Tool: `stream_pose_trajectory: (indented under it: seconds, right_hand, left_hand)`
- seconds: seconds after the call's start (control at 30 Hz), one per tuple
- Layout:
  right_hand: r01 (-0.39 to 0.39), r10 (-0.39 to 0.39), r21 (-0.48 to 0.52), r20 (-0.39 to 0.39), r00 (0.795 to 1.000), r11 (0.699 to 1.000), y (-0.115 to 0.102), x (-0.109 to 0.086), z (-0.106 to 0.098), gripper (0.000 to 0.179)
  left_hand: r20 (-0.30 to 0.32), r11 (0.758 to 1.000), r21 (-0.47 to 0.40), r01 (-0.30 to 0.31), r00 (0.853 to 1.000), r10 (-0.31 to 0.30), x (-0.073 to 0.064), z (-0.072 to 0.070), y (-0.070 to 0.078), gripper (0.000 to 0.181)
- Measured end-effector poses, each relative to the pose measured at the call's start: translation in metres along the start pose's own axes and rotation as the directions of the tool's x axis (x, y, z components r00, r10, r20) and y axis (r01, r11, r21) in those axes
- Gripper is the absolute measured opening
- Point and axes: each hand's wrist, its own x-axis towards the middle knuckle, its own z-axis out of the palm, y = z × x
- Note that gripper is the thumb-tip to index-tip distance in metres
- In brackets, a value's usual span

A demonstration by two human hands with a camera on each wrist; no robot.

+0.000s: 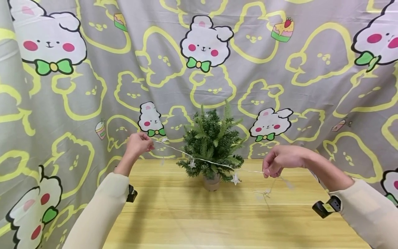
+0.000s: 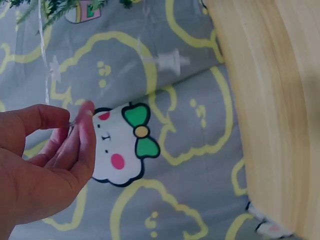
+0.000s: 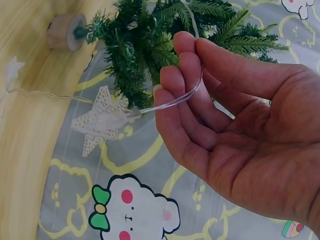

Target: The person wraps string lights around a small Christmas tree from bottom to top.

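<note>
In my head view the curtain (image 1: 214,86), grey with yellow outlines and white rabbits, fills the back from nine o'clock over twelve to three. The worktop (image 1: 186,214) spreads below it, toward six. On its far part I see the tree (image 1: 214,138), upright on a round base (image 1: 211,184); I take the tree as my clock's middle.

The right hand (image 1: 284,160) is at three o'clock, its grip together, pinching the string (image 1: 217,164). The left hand (image 1: 139,144) is at nine, slightly higher, its grip also clamped on the string between thumb and finger. A black camera (image 1: 132,194) shows by the left sleeve.

The string slopes from left hand to right across the tree's front; I cannot tell whether it touches the branches. Of its stars, the upper star (image 1: 192,163) hangs at eight o'clock, the lower star (image 1: 235,178) at five. In the right wrist view, a textured star (image 3: 102,120) sits at eight o'clock from the fingertips.
</note>
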Motion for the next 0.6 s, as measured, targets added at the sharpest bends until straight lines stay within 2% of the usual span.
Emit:
stream_pose_trajectory:
  seconds: [0.23, 0.33, 0.43, 0.6]
  right_hand:
    - [0.002, -0.002, 0.012, 0.022, 1.0, 1.0, -0.006, 0.004, 0.004, 0.013]
    - [0.012, -0.013, 0.017, 0.035, 0.999, 1.0, -0.005, 0.005, 0.006, 0.012]
    - [0.019, -0.02, 0.015, 0.053, 0.998, 1.0, -0.004, 0.006, 0.006, 0.013]
    - [0.015, -0.016, 0.013, 0.071, 0.997, 1.0, -0.002, 0.005, 0.005, 0.013]
  left_hand:
    - [-0.056, 0.986, -0.151, 0.071, 0.995, -0.08, 0.01, 0.013, -0.007, 0.014]
    - [-0.033, 0.964, -0.254, 0.078, 0.995, -0.089, 0.013, 0.016, -0.002, 0.015]
    - [0.013, 0.947, -0.314, 0.064, 0.998, -0.063, 0.013, 0.017, 0.008, 0.015]
    - [0.079, 0.946, -0.324, 0.021, 0.997, 0.005, 0.008, 0.017, 0.029, 0.013]
